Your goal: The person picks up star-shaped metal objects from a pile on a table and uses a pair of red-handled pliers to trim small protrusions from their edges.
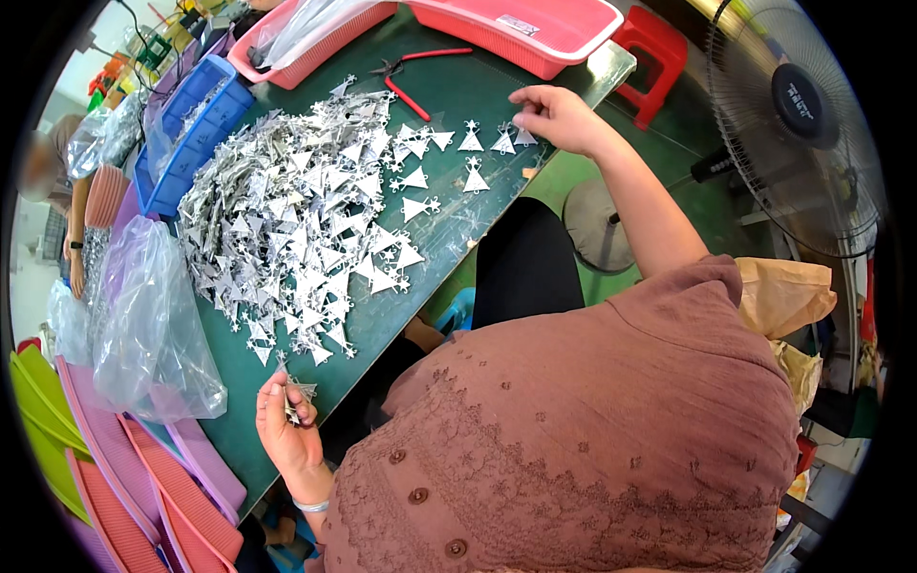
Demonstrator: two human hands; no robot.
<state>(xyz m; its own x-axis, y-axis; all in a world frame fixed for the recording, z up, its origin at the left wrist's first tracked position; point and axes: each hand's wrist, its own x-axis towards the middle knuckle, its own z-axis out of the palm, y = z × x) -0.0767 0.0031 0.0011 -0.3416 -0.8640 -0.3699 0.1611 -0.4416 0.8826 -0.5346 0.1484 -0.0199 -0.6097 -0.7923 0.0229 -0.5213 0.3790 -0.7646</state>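
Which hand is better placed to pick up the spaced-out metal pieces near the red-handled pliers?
Probably the right hand: it is beside those triangular metal pieces and seems to hold nothing. The left hand is farther off, near the pile's lower end, and already holds small metal pieces.

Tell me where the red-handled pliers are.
In the head view, the pliers lie upper middle on the green table, between the metal pile and the pink baskets, left of the right hand.
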